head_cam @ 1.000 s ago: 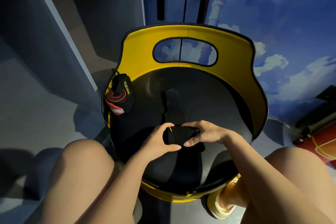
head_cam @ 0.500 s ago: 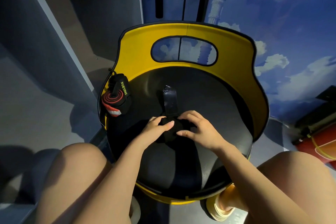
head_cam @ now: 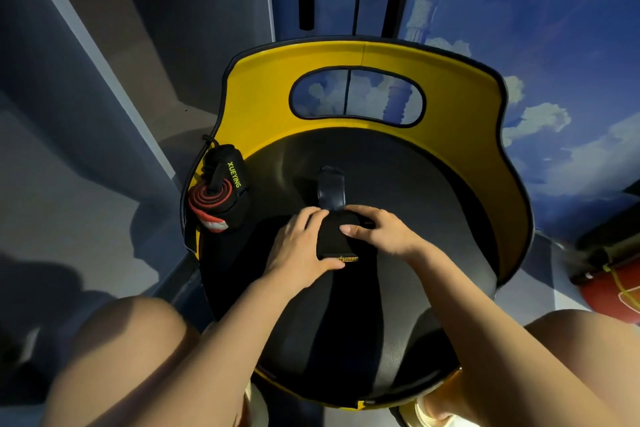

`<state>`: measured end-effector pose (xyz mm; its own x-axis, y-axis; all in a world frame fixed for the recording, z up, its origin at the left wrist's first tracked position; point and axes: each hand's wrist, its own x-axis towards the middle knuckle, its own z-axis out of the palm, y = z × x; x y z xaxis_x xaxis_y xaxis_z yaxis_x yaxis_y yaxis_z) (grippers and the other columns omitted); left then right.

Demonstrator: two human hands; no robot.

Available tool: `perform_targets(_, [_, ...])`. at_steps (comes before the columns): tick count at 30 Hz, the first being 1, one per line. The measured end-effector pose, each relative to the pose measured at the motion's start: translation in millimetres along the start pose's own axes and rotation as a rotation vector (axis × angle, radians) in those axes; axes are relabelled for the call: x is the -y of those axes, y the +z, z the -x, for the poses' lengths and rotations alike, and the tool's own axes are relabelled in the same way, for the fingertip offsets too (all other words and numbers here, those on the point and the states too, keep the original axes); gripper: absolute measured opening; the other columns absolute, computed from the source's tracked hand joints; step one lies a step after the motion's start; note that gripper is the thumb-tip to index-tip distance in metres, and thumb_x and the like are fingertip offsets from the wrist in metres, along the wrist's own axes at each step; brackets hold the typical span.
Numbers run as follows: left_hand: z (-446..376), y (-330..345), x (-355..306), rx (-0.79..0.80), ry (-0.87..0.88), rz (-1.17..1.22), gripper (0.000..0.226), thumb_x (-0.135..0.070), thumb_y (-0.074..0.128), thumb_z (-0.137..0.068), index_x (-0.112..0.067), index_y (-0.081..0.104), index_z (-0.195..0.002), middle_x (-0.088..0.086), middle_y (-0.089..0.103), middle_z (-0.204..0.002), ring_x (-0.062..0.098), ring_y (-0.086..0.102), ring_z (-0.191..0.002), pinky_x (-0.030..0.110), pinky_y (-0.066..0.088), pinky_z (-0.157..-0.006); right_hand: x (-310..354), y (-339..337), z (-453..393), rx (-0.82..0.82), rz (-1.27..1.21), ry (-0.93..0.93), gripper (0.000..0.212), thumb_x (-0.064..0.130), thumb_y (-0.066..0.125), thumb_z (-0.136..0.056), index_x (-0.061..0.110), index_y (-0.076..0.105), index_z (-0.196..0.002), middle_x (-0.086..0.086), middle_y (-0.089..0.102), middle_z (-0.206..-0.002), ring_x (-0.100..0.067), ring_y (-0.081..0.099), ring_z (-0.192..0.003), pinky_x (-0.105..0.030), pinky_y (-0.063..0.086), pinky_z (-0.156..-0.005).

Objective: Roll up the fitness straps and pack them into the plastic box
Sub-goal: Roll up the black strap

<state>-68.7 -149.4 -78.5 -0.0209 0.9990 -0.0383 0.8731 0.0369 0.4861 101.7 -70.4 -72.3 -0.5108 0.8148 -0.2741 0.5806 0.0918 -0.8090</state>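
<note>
Mid-seat on the yellow-backed chair (head_cam: 263, 94), my left hand (head_cam: 298, 246) and right hand (head_cam: 377, 236) clamp the black fitness strap (head_cam: 332, 236), apparently keeping its roll tight; its tail (head_cam: 331, 187) trails toward the backrest.

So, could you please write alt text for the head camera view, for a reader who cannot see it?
Two hands, the left hand and the right hand, grip a black strap and roll it up on the black seat of a yellow-backed chair. An already rolled strap with red and black layers lies at the seat's left edge.
</note>
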Motion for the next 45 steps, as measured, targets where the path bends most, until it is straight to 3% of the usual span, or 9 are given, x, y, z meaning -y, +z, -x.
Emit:
perform_targets(5, [-10.8,0.3,3.3,0.06,-0.01,0.04,0.083,-0.042,0.073,-0.075,-0.029,0.025,-0.141,-0.011,0.022,-0.146,0.018,0.038,-0.131,0.034,0.039,-0.103,-2.5,0.3,-10.2,-0.075,-0.056,-0.013,0.046,0.04,0.062,-0.087,0.025,0.054,-0.13,0.005,0.055,-0.126,-0.013,0.051,-0.117,-0.03,0.041,-0.101])
perform_targets(9, [-33.0,-18.7,5.3,0.203,-0.025,0.07,0.079,-0.047,0.068,-0.079,-0.031,0.025,-0.143,-0.01,0.023,-0.148,0.017,0.035,-0.133,0.038,0.039,-0.103,-0.8,2.1,-11.4,-0.27,0.01,-0.249,0.035,0.032,0.064,-0.088,0.022,0.06,-0.121,0.007,0.056,-0.115,-0.005,0.051,-0.112,-0.025,0.041,-0.099])
perform_targets(15, [-75.4,-32.4,19.1,0.355,-0.114,0.247,0.074,-0.05,0.064,-0.08,-0.029,0.031,-0.143,-0.005,0.029,-0.146,0.016,0.037,-0.13,0.034,0.036,-0.107,-16.0,-0.7,-17.3,-0.122,0.044,-0.295,0.067,0.038,0.074,-0.077,0.028,0.044,-0.136,0.012,0.038,-0.141,-0.001,0.034,-0.132,-0.019,0.03,-0.109])
perform_targets(22, [-93.1,-30.1,3.8,0.011,0.029,0.126,0.042,-0.043,0.052,-0.092,-0.033,0.044,-0.132,-0.01,0.037,-0.133,0.014,0.042,-0.122,0.036,0.045,-0.093,-7.4,-18.7,-45.5,-0.104,-0.15,-0.044,0.051,0.04,0.068,-0.082,0.031,0.047,-0.128,0.013,0.058,-0.113,-0.003,0.055,-0.105,-0.019,0.041,-0.09])
perform_targets(28, [-102.4,-29.0,9.7,0.224,0.089,-0.121,0.097,-0.046,0.072,-0.075,-0.028,0.011,-0.149,-0.005,0.014,-0.154,0.022,0.027,-0.139,0.038,0.031,-0.109,-12.6,-22.5,-78.8,-0.112,-0.224,0.12,0.08,0.079,0.062,-0.055,0.038,0.052,-0.123,-0.001,0.06,-0.121,-0.019,0.058,-0.112,-0.043,0.045,-0.102])
perform_targets(33, [-118.9,-28.2,12.0,0.243,0.019,-0.09,0.098,-0.034,0.077,-0.073,-0.026,0.012,-0.147,0.002,0.019,-0.151,0.026,0.03,-0.137,0.04,0.035,-0.105,-10.4,-16.3,-89.5,-0.124,-0.315,0.133,0.096,0.086,0.059,-0.052,0.034,0.048,-0.131,0.001,0.059,-0.127,-0.017,0.057,-0.115,-0.041,0.042,-0.105])
perform_targets(36, [-118.3,-26.9,16.3,0.232,0.006,-0.035,0.095,-0.031,0.076,-0.075,-0.026,0.014,-0.146,0.002,0.022,-0.149,0.025,0.033,-0.135,0.039,0.037,-0.103,-15.6,-13.2,-80.5,-0.017,-0.238,0.046,0.083,0.056,0.078,-0.065,0.037,0.039,-0.135,0.011,0.057,-0.125,-0.007,0.053,-0.118,-0.032,0.039,-0.107])
perform_targets(39, [-115.7,-25.2,20.1,0.206,-0.024,0.041,0.094,-0.03,0.076,-0.074,-0.027,0.015,-0.145,0.0,0.021,-0.15,0.023,0.033,-0.135,0.038,0.038,-0.104,-24.9,-4.2,-78.1,-0.026,-0.062,-0.032,0.114,0.037,0.087,-0.059,0.034,0.015,-0.146,0.008,0.044,-0.135,-0.012,0.039,-0.13,-0.033,0.032,-0.111])
perform_targets(45, [-112.6,-30.7,24.1,0.187,-0.094,0.185,0.096,-0.03,0.079,-0.071,-0.028,0.017,-0.145,0.0,0.021,-0.151,0.021,0.033,-0.135,0.035,0.036,-0.104,-17.5,2.6,-79.1,-0.172,-0.07,-0.133,0.106,0.027,0.088,-0.06,0.024,0.025,-0.145,0.007,0.039,-0.142,-0.006,0.034,-0.131,-0.024,0.029,-0.109])
